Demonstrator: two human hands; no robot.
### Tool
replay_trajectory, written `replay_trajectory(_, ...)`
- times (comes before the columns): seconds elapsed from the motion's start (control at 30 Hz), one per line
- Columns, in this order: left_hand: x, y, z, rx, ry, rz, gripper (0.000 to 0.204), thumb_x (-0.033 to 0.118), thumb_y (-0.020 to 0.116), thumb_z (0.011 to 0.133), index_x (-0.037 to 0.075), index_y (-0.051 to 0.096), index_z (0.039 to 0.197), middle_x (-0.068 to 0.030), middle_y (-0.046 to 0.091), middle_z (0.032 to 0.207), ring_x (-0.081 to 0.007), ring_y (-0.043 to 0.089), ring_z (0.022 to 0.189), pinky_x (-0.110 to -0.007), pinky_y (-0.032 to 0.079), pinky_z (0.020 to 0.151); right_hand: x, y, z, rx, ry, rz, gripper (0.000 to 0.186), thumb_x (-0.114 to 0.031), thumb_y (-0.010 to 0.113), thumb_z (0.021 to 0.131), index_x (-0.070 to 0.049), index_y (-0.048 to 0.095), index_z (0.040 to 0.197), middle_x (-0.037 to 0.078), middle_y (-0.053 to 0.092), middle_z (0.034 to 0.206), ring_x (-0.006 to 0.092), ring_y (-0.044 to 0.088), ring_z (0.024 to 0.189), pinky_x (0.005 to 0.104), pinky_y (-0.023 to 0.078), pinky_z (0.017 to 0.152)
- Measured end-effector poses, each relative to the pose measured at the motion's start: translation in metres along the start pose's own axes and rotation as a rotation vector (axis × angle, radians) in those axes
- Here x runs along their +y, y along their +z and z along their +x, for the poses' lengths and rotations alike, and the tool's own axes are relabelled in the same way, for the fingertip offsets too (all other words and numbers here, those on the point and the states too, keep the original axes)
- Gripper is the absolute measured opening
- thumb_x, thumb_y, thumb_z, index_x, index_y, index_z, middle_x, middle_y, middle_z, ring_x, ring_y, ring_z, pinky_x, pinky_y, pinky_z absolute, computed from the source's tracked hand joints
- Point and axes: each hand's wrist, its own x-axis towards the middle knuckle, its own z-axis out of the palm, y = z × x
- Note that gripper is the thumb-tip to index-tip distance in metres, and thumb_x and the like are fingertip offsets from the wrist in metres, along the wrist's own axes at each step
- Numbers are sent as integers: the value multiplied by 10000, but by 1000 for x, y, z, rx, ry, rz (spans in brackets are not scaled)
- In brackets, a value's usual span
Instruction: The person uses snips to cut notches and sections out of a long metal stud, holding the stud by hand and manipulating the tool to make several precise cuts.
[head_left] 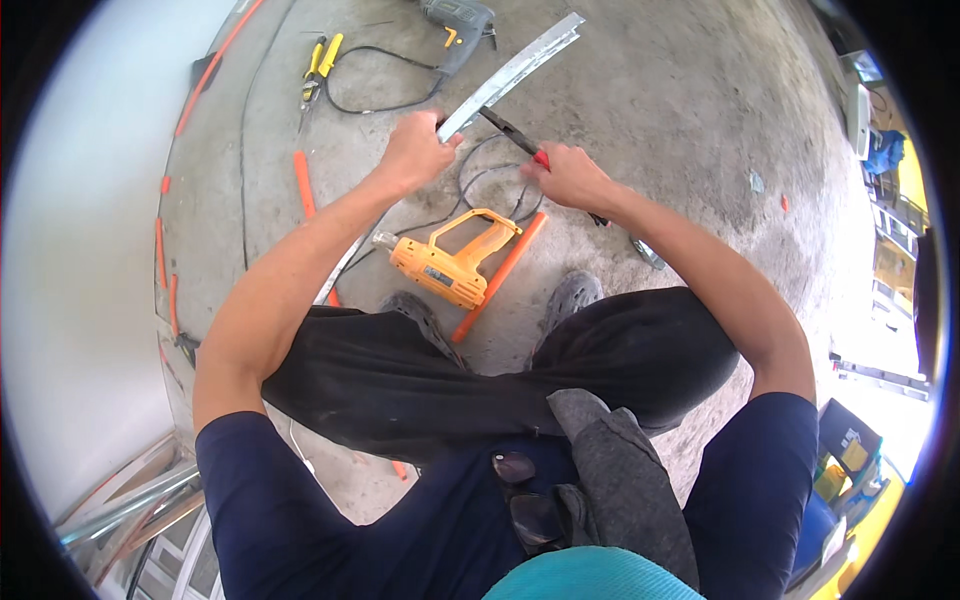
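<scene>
My left hand (415, 155) is closed around the lower end of a long, thin metal channel (520, 72), which slants up and away to the right. Closed on a red-handled plier-like tool (513, 131), my right hand (573, 177) sits to the right of it. The tool's dark jaws meet the near edge of the channel, a little above my left fist. Whether they are pliers or snips I cannot tell. On the floor below my hands lies a yellow heat gun (440, 270), beside an orange tube (505, 270).
A grey corded drill (463, 35) and yellow-handled pliers (317, 70) lie beyond my hands. Loose cables (375, 108) cross the concrete floor. A white wall (90, 260) stands left, with metal lengths (130, 505) near its base. Blue containers (820, 530) are at lower right.
</scene>
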Motion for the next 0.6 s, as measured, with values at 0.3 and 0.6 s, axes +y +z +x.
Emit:
replay_trajectory(0.3,14,-1,-2,-60,-87,58,295,213,716,874,-45,692,1015,-252,702,845,-429,690,864,-485,531,791,-1,4,-8,-24,-58,-4,365,-287,577,995,53,615,1119,333,673,1052,496,645,1039,532,511,885)
replay_trajectory(0.6,19,-2,-5,-70,-110,37,299,212,710,880,-38,694,1044,-253,707,865,-426,691,882,-484,531,800,0,6,-5,-25,-35,9,377,-299,573,998,51,593,1135,330,675,1055,504,641,1040,532,510,889)
